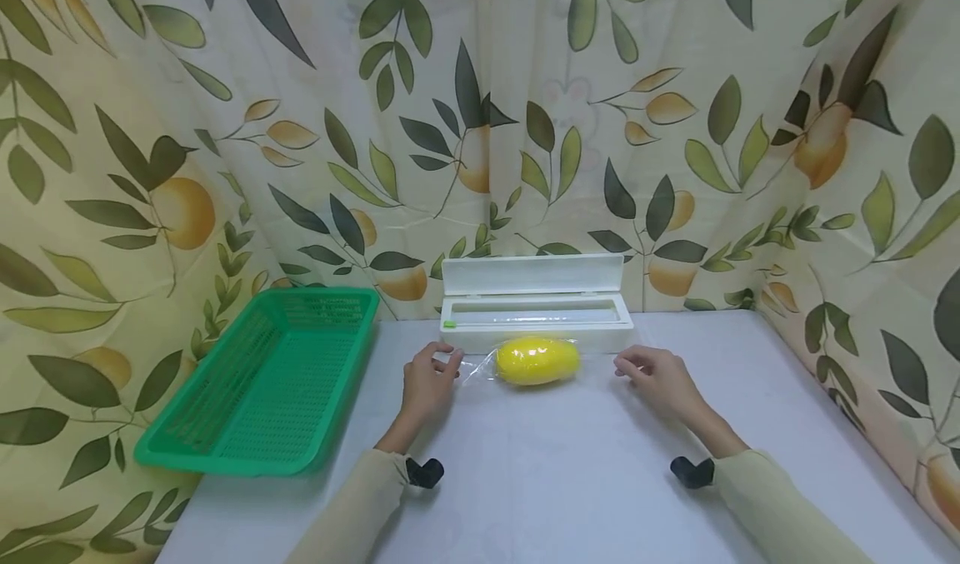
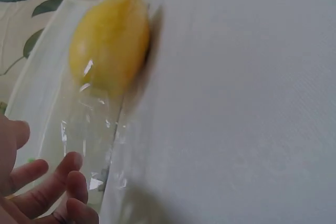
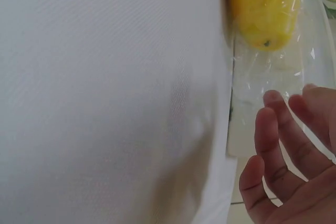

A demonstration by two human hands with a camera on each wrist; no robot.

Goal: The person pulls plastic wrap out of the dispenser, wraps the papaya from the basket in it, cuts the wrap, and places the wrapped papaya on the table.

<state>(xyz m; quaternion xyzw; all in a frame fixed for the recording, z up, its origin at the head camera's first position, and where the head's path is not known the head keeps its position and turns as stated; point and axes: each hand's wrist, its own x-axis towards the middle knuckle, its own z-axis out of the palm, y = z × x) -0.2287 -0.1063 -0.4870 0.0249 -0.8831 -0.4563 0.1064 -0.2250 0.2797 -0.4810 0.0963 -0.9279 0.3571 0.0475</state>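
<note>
A yellow oval fruit (image 1: 537,361), loosely wrapped in clear plastic film (image 1: 480,370), lies in front of an open white film dispenser box (image 1: 536,336). Film extends past both ends of the fruit. My left hand (image 1: 430,385) is at the film's left end, its fingers loosely bent and thumb apart from them in the left wrist view. On the other side, my right hand (image 1: 663,381) hovers by the film's right end with relaxed, separated fingers. Neither hand visibly pinches the film. A dark spot marks the fruit's end (image 3: 266,43) in the right wrist view.
A green plastic basket (image 1: 318,431) stands on the left of the white-covered table (image 1: 555,481). The dispenser's raised lid (image 1: 532,275) leans near the leaf-patterned curtain (image 1: 540,131) behind. A small green slider (image 1: 449,324) sits at the box's left front.
</note>
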